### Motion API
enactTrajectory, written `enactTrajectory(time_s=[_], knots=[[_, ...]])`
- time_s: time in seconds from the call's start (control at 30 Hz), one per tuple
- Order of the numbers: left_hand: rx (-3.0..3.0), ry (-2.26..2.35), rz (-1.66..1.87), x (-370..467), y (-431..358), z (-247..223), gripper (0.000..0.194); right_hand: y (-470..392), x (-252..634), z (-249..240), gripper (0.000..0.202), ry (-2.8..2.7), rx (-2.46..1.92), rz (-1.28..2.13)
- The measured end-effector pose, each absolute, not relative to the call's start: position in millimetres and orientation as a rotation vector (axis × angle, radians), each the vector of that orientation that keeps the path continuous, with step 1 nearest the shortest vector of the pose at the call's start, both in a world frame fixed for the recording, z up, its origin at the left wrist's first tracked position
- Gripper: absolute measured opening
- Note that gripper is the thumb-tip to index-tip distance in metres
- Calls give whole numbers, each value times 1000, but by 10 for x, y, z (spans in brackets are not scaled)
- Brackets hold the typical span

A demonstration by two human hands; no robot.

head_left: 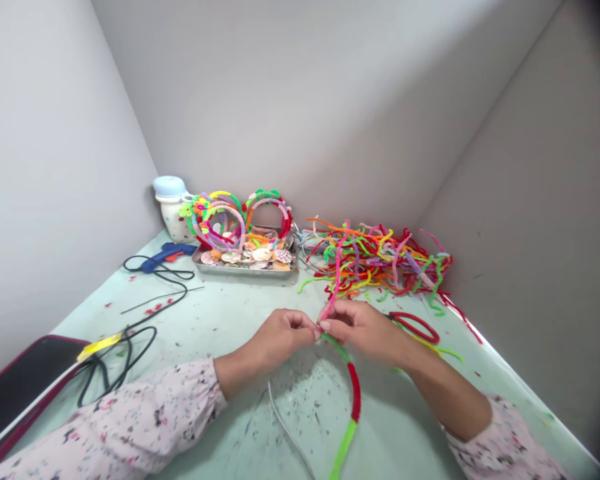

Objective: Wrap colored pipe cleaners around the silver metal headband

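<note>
My left hand (285,339) is closed in a pinch on a thin hoop at the end of its fuzzy wrapping. The wrapped hoop (355,393) curves down toward me in green, red and lime bands, and a bare grey stretch (285,427) shows below my left hand. Right beside it, my right hand (363,327) pinches a pink pipe cleaner (337,273) whose free length stands up toward the back. Both hands' fingertips almost meet, hiding the exact spot where pink meets green. Red-handled scissors (420,327) lie partly behind my right wrist.
A heap of coloured pipe cleaners (380,260) lies at the back right. Behind my hands, a metal tray (245,270) holds shells and wrapped hoops (225,227). A lidded jar (175,210), a blue glue gun (163,257), its black cord (150,320) and a dark device (35,373) are leftward.
</note>
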State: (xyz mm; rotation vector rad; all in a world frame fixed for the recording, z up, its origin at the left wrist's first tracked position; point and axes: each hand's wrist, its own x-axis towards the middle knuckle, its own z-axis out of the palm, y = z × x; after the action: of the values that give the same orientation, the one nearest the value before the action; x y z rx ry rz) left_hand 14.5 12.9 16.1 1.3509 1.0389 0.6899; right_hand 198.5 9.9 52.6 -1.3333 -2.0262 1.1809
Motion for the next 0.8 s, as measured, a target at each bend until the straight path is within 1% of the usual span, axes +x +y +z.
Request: enactTrajectory(time_s=[0.3, 0.43, 0.8], knots=[[1287, 1084, 756, 140, 147, 210, 15, 55, 1933, 470, 16, -2038, -1242, 881], [1279, 1112, 789, 144, 152, 220, 15, 24, 1894, 479, 13, -2047, -1216, 750], [1250, 1118, 819, 119, 164, 208, 18, -27, 1813, 441, 13, -1948, -1229, 718]])
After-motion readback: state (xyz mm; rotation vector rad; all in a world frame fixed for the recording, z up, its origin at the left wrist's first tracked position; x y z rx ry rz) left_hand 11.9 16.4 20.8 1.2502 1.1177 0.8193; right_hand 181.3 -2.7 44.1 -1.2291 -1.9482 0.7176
